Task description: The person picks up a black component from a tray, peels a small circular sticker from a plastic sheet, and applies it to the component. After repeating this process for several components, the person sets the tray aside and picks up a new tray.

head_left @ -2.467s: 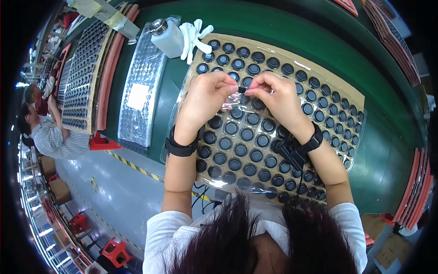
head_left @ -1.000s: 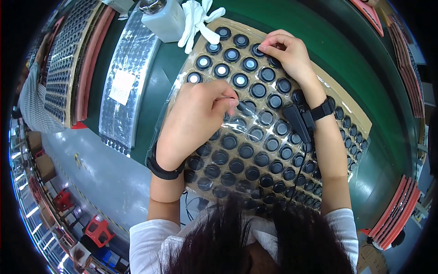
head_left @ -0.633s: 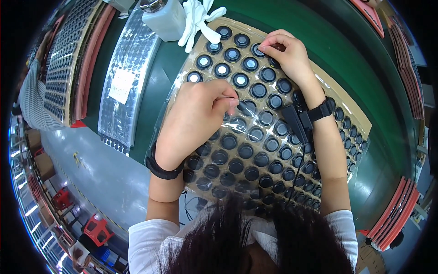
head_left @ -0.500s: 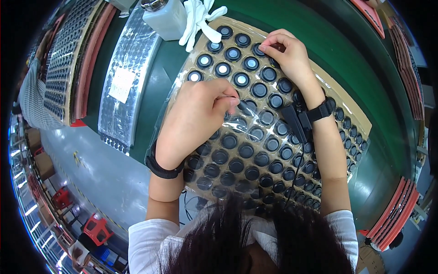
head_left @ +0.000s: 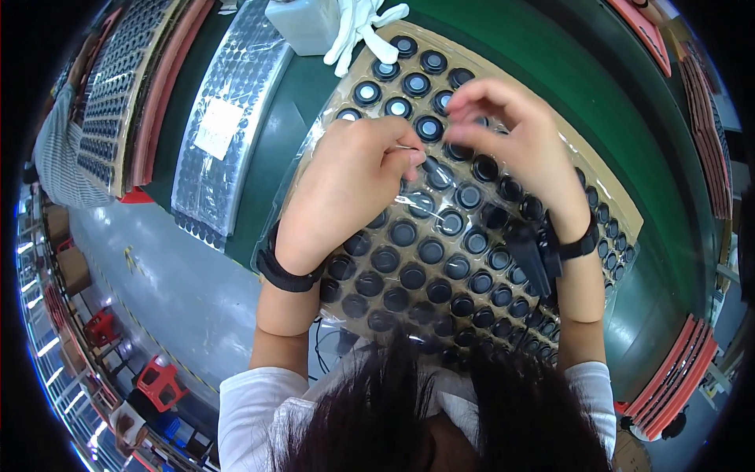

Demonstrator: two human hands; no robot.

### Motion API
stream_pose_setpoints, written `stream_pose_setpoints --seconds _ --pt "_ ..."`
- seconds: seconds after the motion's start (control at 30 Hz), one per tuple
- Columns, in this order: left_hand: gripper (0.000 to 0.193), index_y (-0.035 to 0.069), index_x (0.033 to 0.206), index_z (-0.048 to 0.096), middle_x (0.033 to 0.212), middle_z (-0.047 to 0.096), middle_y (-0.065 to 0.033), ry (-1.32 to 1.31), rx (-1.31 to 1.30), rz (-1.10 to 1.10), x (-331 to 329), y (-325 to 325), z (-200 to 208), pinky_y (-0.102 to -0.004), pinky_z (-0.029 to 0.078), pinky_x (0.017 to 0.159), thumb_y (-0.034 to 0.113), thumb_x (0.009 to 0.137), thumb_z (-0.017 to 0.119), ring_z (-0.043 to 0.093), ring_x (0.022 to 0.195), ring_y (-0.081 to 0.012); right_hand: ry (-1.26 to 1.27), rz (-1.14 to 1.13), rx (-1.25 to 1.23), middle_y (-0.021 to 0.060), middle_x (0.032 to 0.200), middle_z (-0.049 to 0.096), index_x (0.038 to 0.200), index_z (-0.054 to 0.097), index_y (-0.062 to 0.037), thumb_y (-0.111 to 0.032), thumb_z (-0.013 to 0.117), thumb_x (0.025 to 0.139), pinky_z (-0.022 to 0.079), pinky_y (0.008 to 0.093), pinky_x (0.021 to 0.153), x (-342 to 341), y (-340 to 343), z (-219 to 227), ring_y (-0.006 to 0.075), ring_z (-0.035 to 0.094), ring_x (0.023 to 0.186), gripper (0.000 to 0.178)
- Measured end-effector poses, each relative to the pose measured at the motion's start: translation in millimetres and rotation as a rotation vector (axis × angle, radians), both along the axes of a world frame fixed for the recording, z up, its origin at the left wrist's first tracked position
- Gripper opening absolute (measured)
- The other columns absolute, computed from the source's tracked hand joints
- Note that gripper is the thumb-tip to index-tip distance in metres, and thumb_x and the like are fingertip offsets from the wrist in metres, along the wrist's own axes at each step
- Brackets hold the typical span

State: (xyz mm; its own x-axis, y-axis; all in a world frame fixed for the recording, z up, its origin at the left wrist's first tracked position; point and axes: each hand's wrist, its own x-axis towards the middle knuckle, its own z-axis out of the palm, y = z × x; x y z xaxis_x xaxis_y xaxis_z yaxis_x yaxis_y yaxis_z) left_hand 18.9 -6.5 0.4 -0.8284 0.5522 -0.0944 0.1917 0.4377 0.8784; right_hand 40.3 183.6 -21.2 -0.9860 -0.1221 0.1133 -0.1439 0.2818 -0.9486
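A clear plastic tray (head_left: pixel 617 197), with brown cardboard showing beneath, holds rows of round black parts (head_left: pixel 432 251). Several parts in the far left rows carry a pale round disc (head_left: pixel 399 108) in the centre. My left hand (head_left: pixel 346 185) is over the left side of the tray, thumb and forefinger pinched on the edge of clear plastic film (head_left: pixel 425 206) that spreads over nearby parts. My right hand (head_left: pixel 523 138), slightly blurred, hovers above the far right rows, with thumb and fingers apart and nothing visible between them. It hides some parts below.
White gloves (head_left: pixel 362 35) and a white bottle (head_left: pixel 305 30) stand beyond the tray's far left corner. A plastic-wrapped stack (head_left: pixel 228 94) lies left on the green table, beside stacked trays (head_left: pixel 126 102). A black device (head_left: pixel 528 252) sits by my right wristband. Red stools (head_left: pixel 161 383) stand on the floor.
My right hand has drawn back from a far part toward me and to the right, and its fingers have spread from a pinch. My left hand, still pinching, has shifted slightly right and away.
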Motion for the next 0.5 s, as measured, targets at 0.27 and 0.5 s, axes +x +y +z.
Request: stream_pose_setpoints --seconds 0.27,0.5 --pt "0.005 -0.003 0.077 0.057 0.059 0.057 -0.0084 0.061 -0.020 -0.003 -0.5 2.4 -3.8 -0.0248 0.040 0.046 0.000 0.077 0.054 0.052 0.050 -0.0138 -0.049 0.049 0.111 0.0038 0.076 0.059 0.083 0.057 0.0005 -0.001 0.066 0.070 0.047 0.0214 0.063 20.5 -22.5 6.4 0.0094 0.057 0.069 0.017" --pt "0.005 -0.003 0.080 0.057 0.058 0.055 -0.0058 0.011 0.014 -0.031 -2.6 0.9 -6.2 -0.0222 0.038 0.043 0.000 0.078 0.054 0.049 0.048 -0.0081 0.054 -0.036 0.234 0.0045 0.074 0.059 0.078 0.057 0.0005 -0.002 0.066 0.069 0.046 0.0214 0.060 22.7 -25.4 1.7 0.0111 0.057 0.065 0.013"
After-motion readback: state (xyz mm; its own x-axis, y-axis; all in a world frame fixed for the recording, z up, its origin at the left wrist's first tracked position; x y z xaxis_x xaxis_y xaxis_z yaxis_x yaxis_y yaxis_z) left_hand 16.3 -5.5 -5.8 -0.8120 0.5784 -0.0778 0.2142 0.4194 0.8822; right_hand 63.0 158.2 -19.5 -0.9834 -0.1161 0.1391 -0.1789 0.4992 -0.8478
